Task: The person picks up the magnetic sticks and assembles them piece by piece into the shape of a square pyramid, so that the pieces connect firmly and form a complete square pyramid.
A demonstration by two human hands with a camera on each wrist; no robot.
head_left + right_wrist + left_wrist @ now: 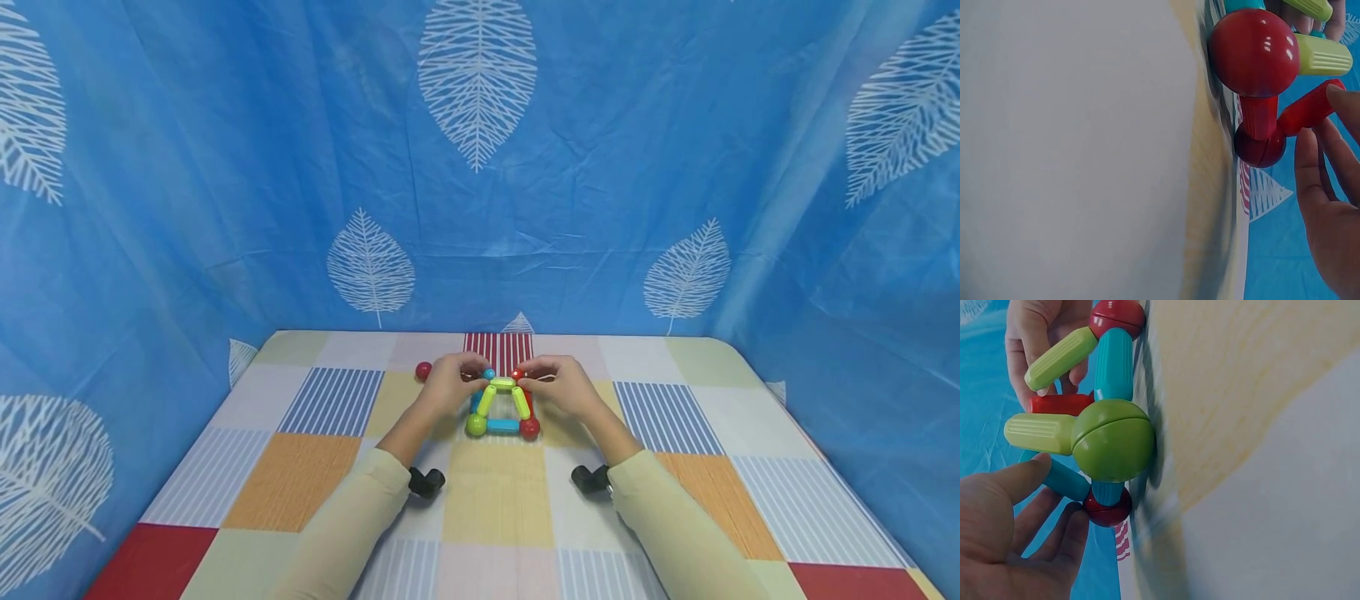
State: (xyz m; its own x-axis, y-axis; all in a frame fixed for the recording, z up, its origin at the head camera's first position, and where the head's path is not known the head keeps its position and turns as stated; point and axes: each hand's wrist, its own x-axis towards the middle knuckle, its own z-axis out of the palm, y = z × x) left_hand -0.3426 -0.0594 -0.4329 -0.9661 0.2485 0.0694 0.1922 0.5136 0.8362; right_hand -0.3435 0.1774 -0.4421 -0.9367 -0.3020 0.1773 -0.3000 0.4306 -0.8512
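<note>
A structure of toy balls and rods stands on the table between both hands. At its near side, a lime-green ball (pixel 476 425) and a red ball (pixel 529 428) are joined by a blue rod (pixel 503 426). Lime-green rods (pixel 1038 433) rise from these two balls. My left hand (pixel 452 385) pinches a tilted blue rod (pixel 1067 480) set on a far red ball (pixel 1109 511). Opposite it, my right hand (pixel 562 383) pinches a tilted red rod (pixel 1310 109) between thumb and fingers, its lower end at another red ball (pixel 1260 147). Across the top lies a lime-green rod (pixel 502 382).
A loose red ball (pixel 423 371) sits just left of my left hand. The table (pixel 495 492) wears a patchwork cloth. Blue curtains (pixel 585 183) with white leaf prints hang behind it and at both sides.
</note>
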